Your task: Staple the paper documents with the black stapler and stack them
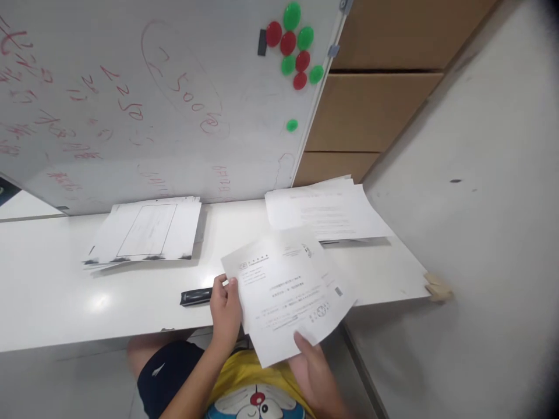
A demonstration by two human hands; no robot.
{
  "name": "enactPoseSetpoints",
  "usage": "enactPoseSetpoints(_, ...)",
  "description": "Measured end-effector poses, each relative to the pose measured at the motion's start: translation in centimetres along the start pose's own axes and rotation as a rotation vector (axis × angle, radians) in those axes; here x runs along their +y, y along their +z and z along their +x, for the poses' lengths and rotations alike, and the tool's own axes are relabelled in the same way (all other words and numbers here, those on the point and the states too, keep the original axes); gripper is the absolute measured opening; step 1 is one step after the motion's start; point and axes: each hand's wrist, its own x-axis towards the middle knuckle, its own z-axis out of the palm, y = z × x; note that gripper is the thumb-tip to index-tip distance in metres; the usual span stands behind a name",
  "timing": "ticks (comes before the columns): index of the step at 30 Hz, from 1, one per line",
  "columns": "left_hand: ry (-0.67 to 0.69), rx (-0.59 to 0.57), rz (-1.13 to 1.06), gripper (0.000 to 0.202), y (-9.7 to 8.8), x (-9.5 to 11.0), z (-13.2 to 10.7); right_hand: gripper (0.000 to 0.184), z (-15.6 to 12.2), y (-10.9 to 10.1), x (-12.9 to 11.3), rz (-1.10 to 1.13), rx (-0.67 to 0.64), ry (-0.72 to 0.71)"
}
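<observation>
Two or more overlapping printed paper sheets (283,291) are held up over the front edge of the white table, slightly fanned. My left hand (226,305) grips their left edge, its thumb on top and fingers curled. At the lower right edge, my right hand (311,358) pinches the sheets, thumb on the print and the other fingers hidden beneath. Just left of my left hand lies a black stapler-like object (195,297), partly covered by that hand, so its kind is unclear.
One paper stack (146,230) lies at the table's left, another stack (327,206) at the back right. A whiteboard (244,163) with red writing and several round magnets (292,16) stands behind. Cardboard boxes (371,110) rise beyond it. The table's right corner (437,287) is padded, near a wall.
</observation>
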Motion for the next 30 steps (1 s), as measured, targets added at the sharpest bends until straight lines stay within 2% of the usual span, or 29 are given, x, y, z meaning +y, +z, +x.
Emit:
enactPoseSetpoints(2,0.035,-0.010,0.067,0.034,0.0,-0.2,0.1,0.083,0.1,1.9,0.4,0.004,0.156,-0.073)
enactPoseSetpoints(4,0.038,-0.062,0.060,0.033,0.0,-0.3,0.2,0.091,0.7,2.7,0.5,-0.014,0.218,-0.140)
enactPoseSetpoints(7,0.008,-0.178,0.003,0.032,-0.2,-0.4,0.1,0.089,1.3,2.5,1.2,-0.036,0.220,-0.183)
enactPoseSetpoints(12,0.008,-0.089,0.053,0.034,-0.6,-1.2,0.0,0.092,0.6,2.0,3.6,-0.105,0.222,-0.130)
enactPoseSetpoints(16,-0.003,-0.102,0.117,0.038,-0.7,-1.8,0.5,0.099,0.6,2.6,4.1,-0.206,0.325,-0.139)
enactPoseSetpoints(19,0.006,-0.152,0.219,0.039,-1.6,-1.2,0.8,0.099,1.2,2.8,3.9,-0.235,0.331,-0.165)
enactPoseSetpoints(22,0.194,-0.135,0.544,0.031,-4.0,0.2,1.0,0.100,1.5,2.6,4.1,-0.244,0.311,-0.152)
enactPoseSetpoints(24,0.416,-0.117,0.777,0.023,-6.1,0.8,1.4,0.099,1.6,2.4,4.5,-0.241,0.288,-0.130)
enactPoseSetpoints(25,0.533,-0.147,0.874,0.022,-7.1,0.9,1.8,0.099,1.6,2.4,4.7,-0.242,0.280,-0.113)
enactPoseSetpoints(27,0.725,-0.295,1.024,0.029,-8.7,0.6,2.8,0.099,1.5,2.3,5.0,-0.261,0.278,-0.074)
enactPoseSetpoints(29,0.816,-0.458,1.137,0.036,-9.8,-0.2,3.8,0.099,1.4,2.3,5.2,-0.294,0.293,-0.056)
enactPoseSetpoints(30,0.830,-0.500,1.179,0.036,-10.1,-0.7,4.2,0.098,1.4,2.2,5.3,-0.309,0.311,-0.064)
